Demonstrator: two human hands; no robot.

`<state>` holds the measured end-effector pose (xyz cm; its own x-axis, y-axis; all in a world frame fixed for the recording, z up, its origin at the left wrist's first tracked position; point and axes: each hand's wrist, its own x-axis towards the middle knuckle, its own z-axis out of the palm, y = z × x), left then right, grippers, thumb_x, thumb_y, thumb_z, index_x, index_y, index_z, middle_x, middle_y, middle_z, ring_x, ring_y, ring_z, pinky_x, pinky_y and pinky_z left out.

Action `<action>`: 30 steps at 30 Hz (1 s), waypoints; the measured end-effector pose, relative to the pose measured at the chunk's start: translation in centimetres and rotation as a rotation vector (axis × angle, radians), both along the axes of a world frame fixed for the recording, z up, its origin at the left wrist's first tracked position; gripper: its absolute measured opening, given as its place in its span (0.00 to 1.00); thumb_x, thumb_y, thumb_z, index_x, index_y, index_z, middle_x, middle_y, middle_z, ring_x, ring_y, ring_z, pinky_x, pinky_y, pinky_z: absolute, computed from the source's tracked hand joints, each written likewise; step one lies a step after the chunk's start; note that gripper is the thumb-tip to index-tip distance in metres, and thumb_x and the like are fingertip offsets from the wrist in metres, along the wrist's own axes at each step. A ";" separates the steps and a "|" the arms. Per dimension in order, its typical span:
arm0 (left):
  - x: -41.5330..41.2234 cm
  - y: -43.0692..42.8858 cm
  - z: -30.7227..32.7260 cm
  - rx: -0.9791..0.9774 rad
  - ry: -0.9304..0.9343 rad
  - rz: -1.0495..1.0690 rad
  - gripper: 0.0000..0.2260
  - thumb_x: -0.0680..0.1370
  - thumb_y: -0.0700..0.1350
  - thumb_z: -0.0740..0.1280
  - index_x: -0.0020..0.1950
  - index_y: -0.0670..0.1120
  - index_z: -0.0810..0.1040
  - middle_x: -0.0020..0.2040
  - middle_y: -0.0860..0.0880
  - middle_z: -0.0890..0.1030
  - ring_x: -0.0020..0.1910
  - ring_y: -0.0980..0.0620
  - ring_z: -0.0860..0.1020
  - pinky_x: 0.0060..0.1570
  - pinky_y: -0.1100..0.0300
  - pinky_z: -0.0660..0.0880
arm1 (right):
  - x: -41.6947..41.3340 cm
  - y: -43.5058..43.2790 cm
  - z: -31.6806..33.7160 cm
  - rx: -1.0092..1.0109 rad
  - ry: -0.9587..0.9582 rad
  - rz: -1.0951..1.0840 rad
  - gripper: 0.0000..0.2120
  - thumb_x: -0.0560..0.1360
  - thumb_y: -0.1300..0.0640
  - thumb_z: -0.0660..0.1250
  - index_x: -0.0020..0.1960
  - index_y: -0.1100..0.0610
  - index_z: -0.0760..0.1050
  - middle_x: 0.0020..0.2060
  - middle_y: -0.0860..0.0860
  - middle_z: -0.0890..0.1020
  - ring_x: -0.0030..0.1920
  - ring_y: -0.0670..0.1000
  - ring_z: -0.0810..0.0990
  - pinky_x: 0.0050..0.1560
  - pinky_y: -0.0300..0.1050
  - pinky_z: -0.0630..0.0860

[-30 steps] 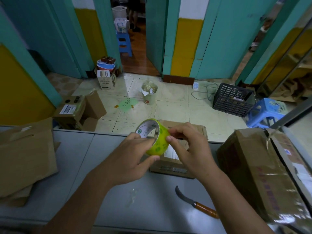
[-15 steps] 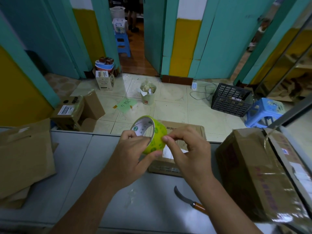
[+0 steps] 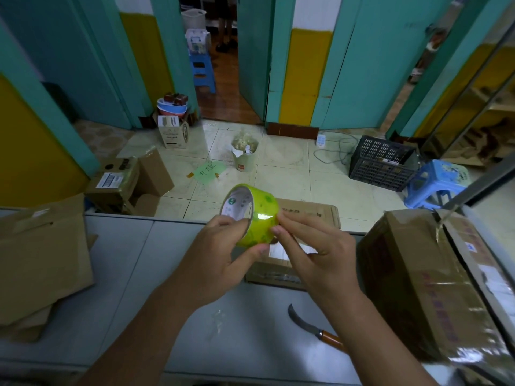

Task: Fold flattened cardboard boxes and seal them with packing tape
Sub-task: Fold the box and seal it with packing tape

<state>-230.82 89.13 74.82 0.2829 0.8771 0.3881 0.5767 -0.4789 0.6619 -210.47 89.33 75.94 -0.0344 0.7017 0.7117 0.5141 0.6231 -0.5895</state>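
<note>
**A:** What was seen farthest left of the roll of tape?

**B:** A stack of flattened cardboard was laid on the grey tabletop, well to the left of the roll. Left of the roll and beyond the tabletop's far edge, an open carton was stood on the tiled floor.

**A:** How was the roll itself held?

**B:** It was held up above the tabletop, tilted, with its white core turned to the left. It was gripped by the left hand. The fingers were curled over the core's near rim, and the thumb was pressed under the roll's lower edge.

**A:** And the right hand?

**B:** It was set against the roll's right side. The tips of its forefinger and thumb were placed close together on the glossy green outer face, in a pinch. Whether a loose end of tape was caught could not be told. The other fingers were loosely bent, and nothing was held in them.

**A:** What was found below and to the right of the roll?

**B:** A flattened box was laid directly beneath and behind the roll, partly hidden by both hands. A curved knife was laid below and right of the roll, its wooden handle partly covered by the right forearm. Far right of the roll, a large taped carton was stood on the tabletop. Behind and right of the roll, a black crate and a blue stool were seen on the floor.
</note>
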 end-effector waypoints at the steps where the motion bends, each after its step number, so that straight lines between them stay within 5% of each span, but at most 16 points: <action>1: -0.1 0.0 0.1 -0.076 -0.024 -0.031 0.14 0.81 0.56 0.69 0.58 0.48 0.83 0.49 0.51 0.83 0.53 0.51 0.79 0.50 0.46 0.78 | 0.0 -0.1 0.1 0.023 -0.012 0.011 0.09 0.73 0.61 0.79 0.53 0.60 0.87 0.51 0.50 0.87 0.51 0.45 0.87 0.54 0.42 0.82; 5: -0.2 -0.2 0.2 -0.198 -0.046 -0.079 0.18 0.82 0.58 0.67 0.67 0.49 0.77 0.57 0.48 0.82 0.57 0.48 0.81 0.55 0.41 0.80 | 0.3 -0.1 0.7 0.019 -0.049 0.011 0.07 0.75 0.61 0.77 0.52 0.60 0.87 0.48 0.49 0.88 0.48 0.46 0.87 0.51 0.46 0.83; 13: 0.4 -0.9 1.2 -0.020 0.115 0.029 0.12 0.82 0.54 0.66 0.57 0.46 0.75 0.42 0.48 0.76 0.40 0.48 0.75 0.38 0.44 0.75 | 0.2 0.1 1.2 -0.063 -0.117 0.035 0.06 0.78 0.60 0.74 0.53 0.58 0.86 0.47 0.48 0.87 0.47 0.45 0.84 0.51 0.42 0.80; 30: 1.6 -1.9 1.1 -0.082 0.140 0.115 0.18 0.82 0.56 0.64 0.61 0.42 0.76 0.42 0.45 0.75 0.41 0.46 0.73 0.37 0.49 0.73 | -0.8 -0.8 0.6 -0.135 -0.024 0.004 0.04 0.77 0.65 0.73 0.50 0.58 0.84 0.39 0.48 0.84 0.43 0.44 0.81 0.48 0.34 0.76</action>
